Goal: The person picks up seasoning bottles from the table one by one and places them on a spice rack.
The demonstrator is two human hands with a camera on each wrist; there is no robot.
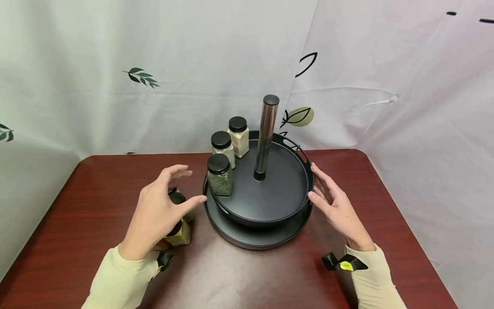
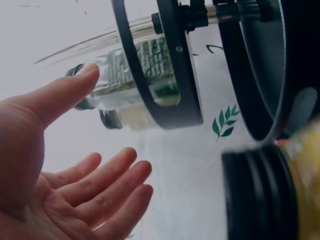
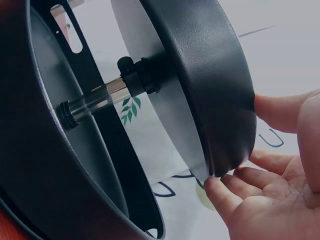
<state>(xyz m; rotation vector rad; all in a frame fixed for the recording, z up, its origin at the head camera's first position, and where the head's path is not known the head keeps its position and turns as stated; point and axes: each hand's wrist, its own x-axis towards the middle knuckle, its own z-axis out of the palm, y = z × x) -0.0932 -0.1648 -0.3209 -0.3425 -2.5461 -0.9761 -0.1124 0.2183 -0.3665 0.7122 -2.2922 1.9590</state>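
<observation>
A black two-tier round tray stand [image 1: 266,206] with a metal centre post [image 1: 266,135] stands on the table. Three black-capped spice jars line the left of its upper tier: a green herb jar [image 1: 220,180] in front, a pale jar [image 1: 224,148] behind it, and a cream jar [image 1: 239,139] at the back. My left hand [image 1: 158,210] is spread beside the herb jar, holding nothing, its thumb tip near the tray's left edge. With thumb and fingertips, my right hand [image 1: 335,206] touches the upper tier's outer wall [image 3: 215,75] on the right.
Several more black-capped jars, among them one with yellow contents [image 1: 180,235], stand on the table partly behind my left hand. The dark red wooden table [image 1: 254,279] backs onto a white curtain [image 1: 208,56] with leaf prints. The lower tier [image 1: 256,240] sits beneath the upper one.
</observation>
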